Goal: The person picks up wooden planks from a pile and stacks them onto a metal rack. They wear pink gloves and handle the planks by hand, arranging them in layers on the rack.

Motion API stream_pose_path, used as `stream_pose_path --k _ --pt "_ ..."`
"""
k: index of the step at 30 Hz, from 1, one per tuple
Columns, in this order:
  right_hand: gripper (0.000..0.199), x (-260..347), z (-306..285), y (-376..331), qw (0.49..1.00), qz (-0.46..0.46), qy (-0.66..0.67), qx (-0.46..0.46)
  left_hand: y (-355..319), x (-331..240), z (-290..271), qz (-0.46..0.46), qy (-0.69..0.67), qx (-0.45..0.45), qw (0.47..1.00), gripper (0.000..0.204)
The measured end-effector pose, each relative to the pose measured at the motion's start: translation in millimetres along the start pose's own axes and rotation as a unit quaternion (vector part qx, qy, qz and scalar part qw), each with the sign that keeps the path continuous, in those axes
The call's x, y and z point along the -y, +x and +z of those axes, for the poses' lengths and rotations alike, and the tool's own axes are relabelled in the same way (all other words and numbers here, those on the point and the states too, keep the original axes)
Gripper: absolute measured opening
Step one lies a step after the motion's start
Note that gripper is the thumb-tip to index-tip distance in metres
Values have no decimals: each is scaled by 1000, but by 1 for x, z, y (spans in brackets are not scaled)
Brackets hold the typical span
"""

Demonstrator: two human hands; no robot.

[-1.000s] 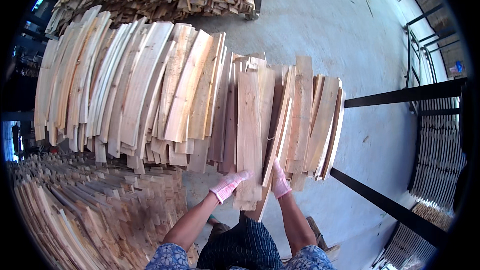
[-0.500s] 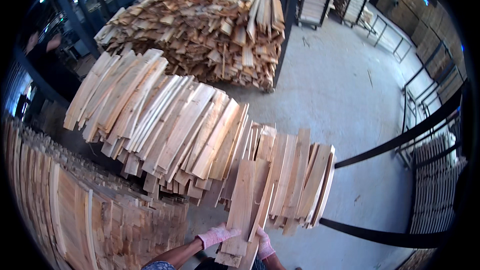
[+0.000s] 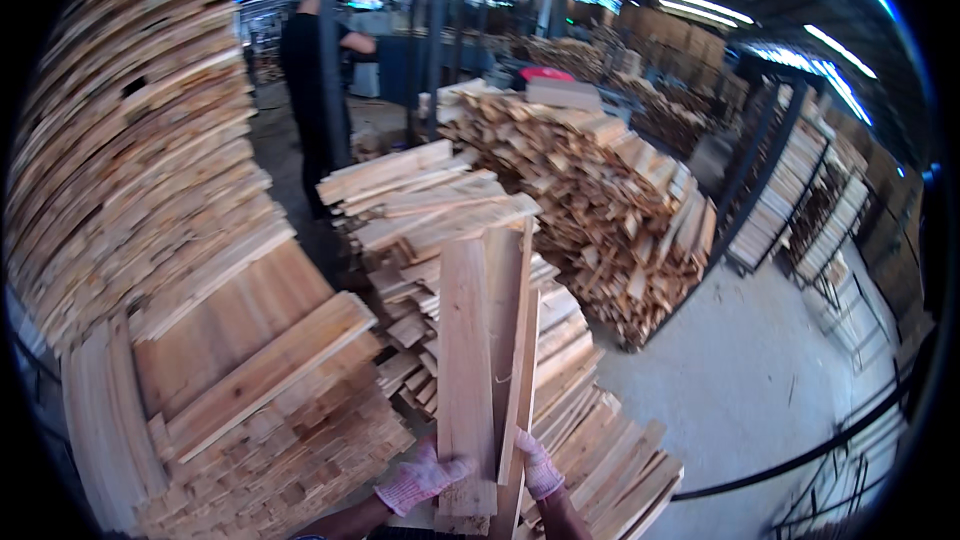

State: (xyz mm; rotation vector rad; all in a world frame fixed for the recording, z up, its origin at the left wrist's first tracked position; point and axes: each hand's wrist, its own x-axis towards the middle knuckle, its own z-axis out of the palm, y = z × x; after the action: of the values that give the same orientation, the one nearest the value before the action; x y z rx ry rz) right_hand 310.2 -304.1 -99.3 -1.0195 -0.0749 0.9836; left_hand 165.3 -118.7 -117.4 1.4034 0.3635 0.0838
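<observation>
Between my two gloved hands I hold a small bundle of wooden boards point(image 3: 465, 370), their long sides pointing away from me. My left hand point(image 3: 425, 478), in a pinkish-white knit glove, grips the bundle's left side near its close end. On the other side my right hand point(image 3: 540, 465), gloved alike, closes round the right edge. One narrow board in the bundle stands on edge beside the flat ones. Beneath and beyond the bundle lies a long row of loose boards point(image 3: 590, 440). To my left is a neat stack of boards point(image 3: 270, 380) with a flat, partly covered top.
A tall wall of stacked boards point(image 3: 150, 120) rises at the far left. A big heap of wood pieces point(image 3: 600, 210) lies beyond the row. Behind a metal frame point(image 3: 335, 70) stands a person in dark clothes point(image 3: 305, 90). Loaded racks point(image 3: 780, 190) stand at the right.
My view has swung left and upward, bringing the left stack and tall wall of boards into sight. Both hands still grip the bundle, which now appears over the row's left part.
</observation>
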Motion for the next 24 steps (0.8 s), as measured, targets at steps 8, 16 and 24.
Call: stream_pose_path --k 8,16,24 --pt "64 55 246 77 939 48 -152 306 -105 -105 -122 200 208 -265 920 51" --pt "80 21 444 160 754 -130 -489 420 -162 -198 -300 -161 251 -356 886 96" --pt "62 -12 461 168 710 -86 -581 387 -194 -159 -327 -23 109 -404 908 69"
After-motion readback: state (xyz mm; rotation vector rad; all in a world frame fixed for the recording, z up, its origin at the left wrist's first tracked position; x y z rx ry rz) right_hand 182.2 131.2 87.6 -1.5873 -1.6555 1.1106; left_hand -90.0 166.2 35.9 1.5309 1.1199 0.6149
